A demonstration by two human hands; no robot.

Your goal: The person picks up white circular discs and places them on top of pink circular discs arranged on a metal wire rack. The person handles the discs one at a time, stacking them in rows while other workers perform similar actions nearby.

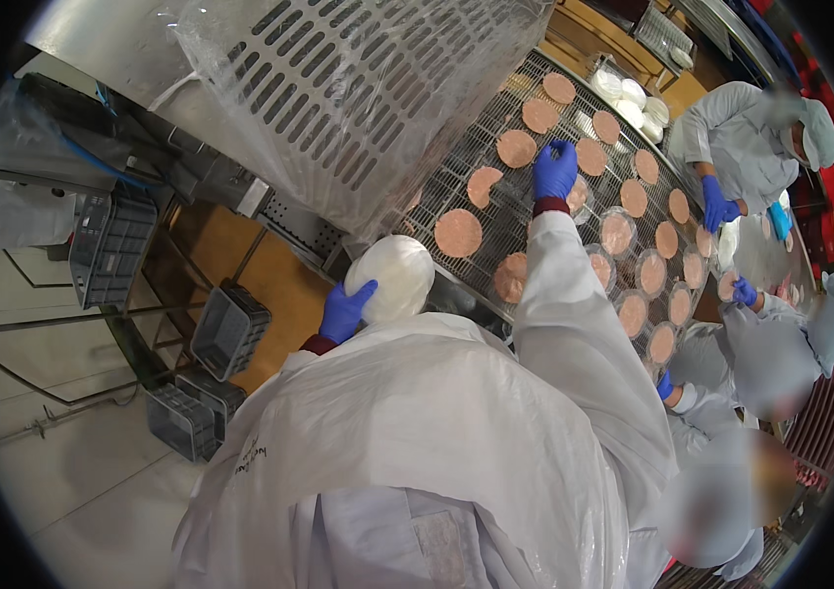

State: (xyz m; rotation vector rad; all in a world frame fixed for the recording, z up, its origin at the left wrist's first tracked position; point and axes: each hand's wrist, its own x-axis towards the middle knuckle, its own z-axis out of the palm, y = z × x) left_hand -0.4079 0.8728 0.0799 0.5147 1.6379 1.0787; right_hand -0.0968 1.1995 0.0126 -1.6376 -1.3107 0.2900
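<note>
A stack of round white sheets (395, 278) is held just off the near left edge of the conveyor (501, 231), grasped in the left hand (346, 312), whose blue-gloved fingers grip its left rim with the thumb across the top. The right hand (555, 173), also gloved in blue, reaches over the wire mesh with its fingers curled; whether they pinch anything I cannot tell. Just beside it lie round pink patties (515, 149), spread over the mesh from the far corner to the near edge, and one piece with a notch (484, 187) toward the left edge. Many patties toward the right edge show clear round rims about them. Along the left edge stands a slotted metal panel (323, 93) under clear plastic. Beyond the far right side sit white round bundles (630, 99) in a tray. Co-workers in pale coats stand along the right edge; one gloved hand (746, 292) there touches a patty. Well to the left are grey crates (230, 332) near the floor.
</note>
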